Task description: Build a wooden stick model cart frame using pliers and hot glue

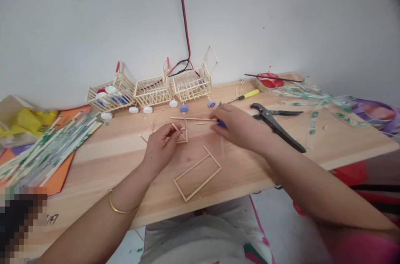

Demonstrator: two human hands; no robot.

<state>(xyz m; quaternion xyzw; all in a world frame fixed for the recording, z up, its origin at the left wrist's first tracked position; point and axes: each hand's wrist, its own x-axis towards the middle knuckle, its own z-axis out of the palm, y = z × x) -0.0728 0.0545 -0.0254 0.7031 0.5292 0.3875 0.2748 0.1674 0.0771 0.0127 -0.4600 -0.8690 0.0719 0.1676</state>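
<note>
Short pale wooden stick [178, 130] was held in L hand [161, 144], pinched btwn thumb and bent fingers, above the tabletop. Sm. pale wooden stick frame [186, 133] stood just beside those fingertips, partly hidden. R hand [239, 127] had fingers curved narrowly abt. a blue object [221, 123], mostly covered; firm hold on it could not be confirmed. Long thin pale wooden stick [192, 119] lay btwn the hands, its R end near the R fingers; sm. loose wooden piece [200, 123] lay just below it.

Rect. pale wooden stick frame [203, 184], one stick extending past its corner, lay flat toward the near edge of the pale wooden tabletop [109, 180]. Black-handled pliers [278, 126] lay R of R hand, w/ yellow-handled screwdriver [249, 94] beyond. Three slatted wooden carts [153, 91] w/ round white and blue wheels stood in a row nr the wall. Bowl of red paint [270, 83], dark thin rod across it, sat at back R. Plastic-wrapped stick bundle [62, 147] lay far L on orange sheet [61, 178].
</note>
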